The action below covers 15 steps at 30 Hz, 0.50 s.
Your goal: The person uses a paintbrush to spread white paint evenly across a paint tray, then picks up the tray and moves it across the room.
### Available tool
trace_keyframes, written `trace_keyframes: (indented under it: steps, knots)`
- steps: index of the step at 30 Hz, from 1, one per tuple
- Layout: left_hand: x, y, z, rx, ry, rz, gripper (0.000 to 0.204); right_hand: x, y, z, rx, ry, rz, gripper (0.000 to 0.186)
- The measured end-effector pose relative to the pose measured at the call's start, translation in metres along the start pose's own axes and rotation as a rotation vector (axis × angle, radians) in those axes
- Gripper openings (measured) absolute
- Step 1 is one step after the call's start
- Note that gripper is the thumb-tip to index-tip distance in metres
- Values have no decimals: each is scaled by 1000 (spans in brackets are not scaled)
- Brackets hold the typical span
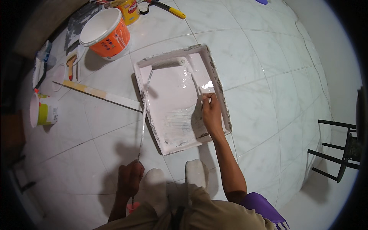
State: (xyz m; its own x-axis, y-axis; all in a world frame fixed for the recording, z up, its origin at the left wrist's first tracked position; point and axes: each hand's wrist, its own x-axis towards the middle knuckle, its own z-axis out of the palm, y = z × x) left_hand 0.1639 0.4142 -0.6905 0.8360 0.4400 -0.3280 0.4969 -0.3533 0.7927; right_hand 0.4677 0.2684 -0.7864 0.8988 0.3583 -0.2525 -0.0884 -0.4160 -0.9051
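Note:
A long-handled paint roller (168, 63) rests in a paint tray (153, 128) on the floor in front of me. My left hand (130, 177) is closed around the roller's thin metal rod, low by my left foot; a pinkish-red end shows below the fist. Pale pinkish-white paint (172, 90) covers the tray's bottom, with streaks across its near part. My right hand (211, 111) is over the tray's right side, fingers pinched on a thin, pale, paint-coated thing whose kind I cannot make out. The tray's rim is smeared with dried dark and light paint.
An orange-and-white bucket (111, 42) stands at the far left beside a yellow tub (129, 11). A long flat wooden stick (103, 95) touches the tray's left side. Left of it are a paintbrush (71, 65) and a tipped green-and-white tub (46, 110). A black-legged stool (341, 153) stands right.

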Motion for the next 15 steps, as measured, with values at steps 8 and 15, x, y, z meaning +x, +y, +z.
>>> trace_keyframes:
  steps: [8, 15]
  knots:
    - [-4, -2, -6, -66, -49, -49, 16, -5, 1, 6, 89, -73, 52, 23]
    - [0, -2, -5, -29, -23, -23, 24, 1, 11, 1, 47, -10, 6, 25]
